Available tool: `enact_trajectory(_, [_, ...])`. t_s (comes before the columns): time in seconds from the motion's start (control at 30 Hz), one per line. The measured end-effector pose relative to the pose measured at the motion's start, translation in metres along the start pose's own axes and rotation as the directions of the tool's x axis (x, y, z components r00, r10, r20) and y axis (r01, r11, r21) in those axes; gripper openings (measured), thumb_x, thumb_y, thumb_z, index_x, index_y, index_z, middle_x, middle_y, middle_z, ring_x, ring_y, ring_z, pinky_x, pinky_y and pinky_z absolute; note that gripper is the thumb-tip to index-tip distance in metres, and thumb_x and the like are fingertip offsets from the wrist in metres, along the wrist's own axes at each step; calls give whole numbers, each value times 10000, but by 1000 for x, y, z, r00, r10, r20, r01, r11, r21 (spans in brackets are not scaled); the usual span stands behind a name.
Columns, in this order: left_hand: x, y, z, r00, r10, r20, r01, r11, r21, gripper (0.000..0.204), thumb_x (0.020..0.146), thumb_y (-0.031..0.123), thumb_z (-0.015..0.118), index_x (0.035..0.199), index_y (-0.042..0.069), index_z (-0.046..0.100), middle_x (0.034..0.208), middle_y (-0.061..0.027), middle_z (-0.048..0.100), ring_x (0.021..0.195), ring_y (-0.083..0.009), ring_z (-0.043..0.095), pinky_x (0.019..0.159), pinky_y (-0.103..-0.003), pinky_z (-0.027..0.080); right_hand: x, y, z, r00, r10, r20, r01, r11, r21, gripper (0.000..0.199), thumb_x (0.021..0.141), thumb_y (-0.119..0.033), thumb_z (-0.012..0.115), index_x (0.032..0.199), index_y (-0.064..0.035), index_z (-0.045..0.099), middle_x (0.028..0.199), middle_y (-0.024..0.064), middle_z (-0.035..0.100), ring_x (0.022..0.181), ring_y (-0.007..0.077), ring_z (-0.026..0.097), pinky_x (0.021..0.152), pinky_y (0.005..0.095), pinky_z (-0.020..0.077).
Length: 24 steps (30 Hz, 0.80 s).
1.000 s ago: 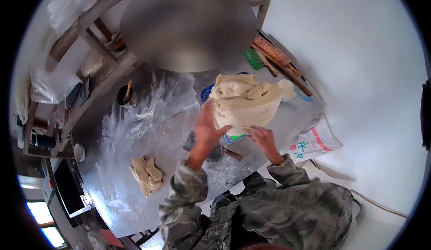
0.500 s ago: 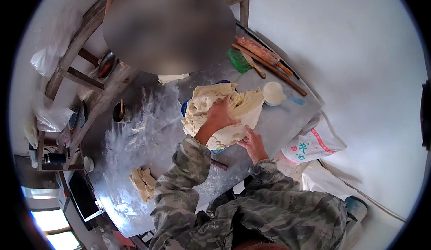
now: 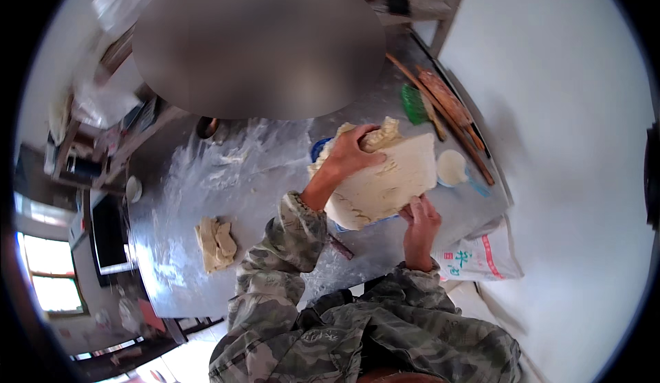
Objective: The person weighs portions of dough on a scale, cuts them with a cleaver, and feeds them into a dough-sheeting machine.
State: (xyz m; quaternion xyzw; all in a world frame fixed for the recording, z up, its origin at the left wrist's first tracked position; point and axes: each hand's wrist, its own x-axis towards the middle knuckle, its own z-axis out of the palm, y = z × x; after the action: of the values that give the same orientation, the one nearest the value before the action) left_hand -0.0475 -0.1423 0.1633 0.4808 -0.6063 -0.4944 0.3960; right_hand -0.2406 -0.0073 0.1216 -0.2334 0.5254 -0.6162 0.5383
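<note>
A person in camouflage sleeves works a broad slab of pale dough on a floured metal table. Nearest the body, the right hand pinches the slab's near edge, fingers closed on it. Just beyond, the left hand presses down on the slab's far left part, fingers curled into the dough. Well to the left of the slab lies a small stack of dough pieces. A printed sack sits to the slab's right at the table edge. Just past the slab's right corner stands a white cup; farther off lie wooden rolling sticks and a green brush.
</note>
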Motion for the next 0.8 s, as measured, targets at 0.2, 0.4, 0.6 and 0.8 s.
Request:
enact_trajectory(0.2, [-62, 26, -69, 974, -5, -225, -77, 932, -354, 671, 715, 105, 811, 1321, -25, 555, 1180, -110, 659, 1067, -186, 630, 951, -312, 494, -25, -36, 76, 952, -219, 213, 234, 971, -46, 433, 939, -113, 606, 1316, 93, 554, 1130, 105, 664, 901, 140, 659, 754, 254, 545])
enact_trajectory(0.4, [-137, -2, -159, 891, -129, -436, -183, 776, -604, 639, 761, 32, 772, 1344, -42, 523, 1185, -118, 655, 1044, -187, 640, 924, -325, 512, -43, -1, 167, 900, -117, 420, 187, 974, -130, 393, 883, -90, 672, 1242, 64, 630, 1082, 73, 695, 835, 106, 642, 680, 228, 520])
enact_trajectory(0.6, [-170, -92, -249, 868, -226, -442, -177, 692, -700, 513, 825, 111, 706, 1293, -42, 559, 1115, -116, 673, 952, -196, 676, 865, -337, 549, -46, 87, 264, 845, 72, 530, 32, 982, -184, 362, 892, -138, 685, 1208, 36, 659, 1028, 47, 706, 802, 92, 666, 640, 223, 516])
enact_trajectory(0.8, [-175, -238, -335, 866, -388, -317, 89, 741, -665, 511, 888, 288, 703, 1266, -38, 592, 1115, -144, 691, 952, -214, 678, 846, -352, 544, -30, 217, 326, 753, 330, 569, -111, 917, -384, 288, 880, -160, 704, 1140, -43, 658, 1030, 18, 696, 904, 125, 672, 691, 272, 519])
